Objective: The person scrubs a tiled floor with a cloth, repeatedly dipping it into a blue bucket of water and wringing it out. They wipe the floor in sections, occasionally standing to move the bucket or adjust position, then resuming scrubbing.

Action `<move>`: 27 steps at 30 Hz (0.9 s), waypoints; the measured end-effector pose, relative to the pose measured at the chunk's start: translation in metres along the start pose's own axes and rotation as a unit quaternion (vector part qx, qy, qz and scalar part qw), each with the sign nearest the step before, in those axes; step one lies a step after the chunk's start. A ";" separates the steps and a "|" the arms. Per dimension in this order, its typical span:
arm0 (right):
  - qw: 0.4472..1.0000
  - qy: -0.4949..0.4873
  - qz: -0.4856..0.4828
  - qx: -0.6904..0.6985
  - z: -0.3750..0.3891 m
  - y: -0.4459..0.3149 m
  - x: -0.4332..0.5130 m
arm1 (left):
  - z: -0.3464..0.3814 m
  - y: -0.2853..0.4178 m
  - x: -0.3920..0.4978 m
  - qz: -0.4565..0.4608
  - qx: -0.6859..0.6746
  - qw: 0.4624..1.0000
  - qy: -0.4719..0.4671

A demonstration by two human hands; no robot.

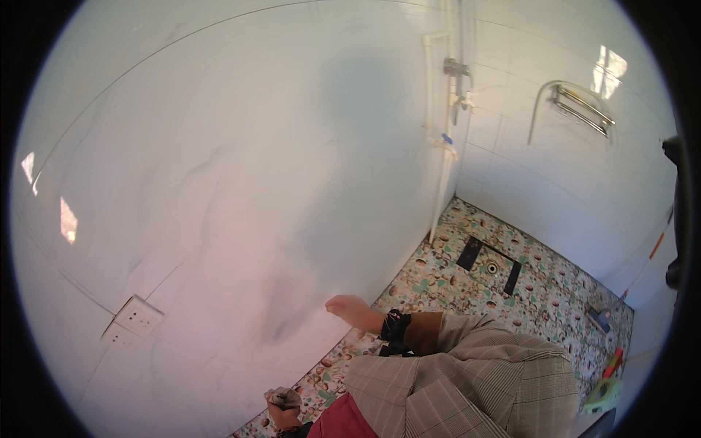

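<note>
Low in the view, my left hand (283,420) is closed around a crumpled greyish-brown cloth (282,396), close to the bottom of the white wall. My right hand (353,312) extends in front of the glossy white wall (230,208), its fingers curled in. Whether anything lies inside that hand is hidden, and contact with the wall cannot be told. A black band (395,325) circles my right wrist. The checked sleeve (493,361) of a jacket covers much of the lower view. A faint reflection darkens the wall ahead.
A white double socket (139,316) sits low on the left wall. Pipes with a blue-handled tap (447,140) run down the corner. A metal rack (583,109) hangs on the far wall. On the pebble-patterned floor (438,274) are a drain (492,268), a long-handled brush (599,318) and a green plastic item (602,395).
</note>
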State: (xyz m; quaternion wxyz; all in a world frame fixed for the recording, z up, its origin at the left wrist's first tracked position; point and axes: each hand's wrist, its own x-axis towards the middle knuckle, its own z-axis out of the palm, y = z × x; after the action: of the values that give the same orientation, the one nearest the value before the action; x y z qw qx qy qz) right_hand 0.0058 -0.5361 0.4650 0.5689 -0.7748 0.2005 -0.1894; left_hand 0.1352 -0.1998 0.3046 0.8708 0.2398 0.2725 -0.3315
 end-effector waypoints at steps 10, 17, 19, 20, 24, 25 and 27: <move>0.994 0.032 0.085 0.060 -0.018 -0.004 -0.041 | -0.003 0.001 0.035 -0.068 0.077 0.989 -0.110; 0.993 0.032 0.059 0.098 -0.038 0.064 -0.040 | 0.028 -0.006 0.027 -0.150 0.130 0.980 0.005; 0.994 0.029 -0.067 -0.083 -0.043 0.097 -0.042 | 0.031 -0.008 0.032 0.090 0.594 0.770 -0.212; 0.997 0.027 -0.055 -0.054 -0.047 0.113 -0.049 | 0.033 -0.009 0.037 0.062 0.595 0.759 -0.256; 0.982 -0.066 0.179 -0.012 -0.076 0.156 -0.074 | 0.052 -0.033 0.065 -0.338 0.172 0.915 -0.138; 0.974 -0.078 0.209 -0.035 -0.085 0.162 -0.081 | 0.062 -0.042 0.071 -0.330 0.227 0.911 -0.098; 0.967 -0.077 0.242 -0.036 -0.102 0.168 -0.089 | 0.085 -0.064 0.080 -0.236 0.383 0.890 -0.079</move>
State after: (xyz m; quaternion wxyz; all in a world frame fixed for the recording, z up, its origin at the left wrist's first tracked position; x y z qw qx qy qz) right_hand -0.1390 -0.6169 0.3269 0.5835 -0.7351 0.3444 0.0211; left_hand 0.1673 -0.3290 0.3009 0.6264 0.4565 0.1029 -0.6234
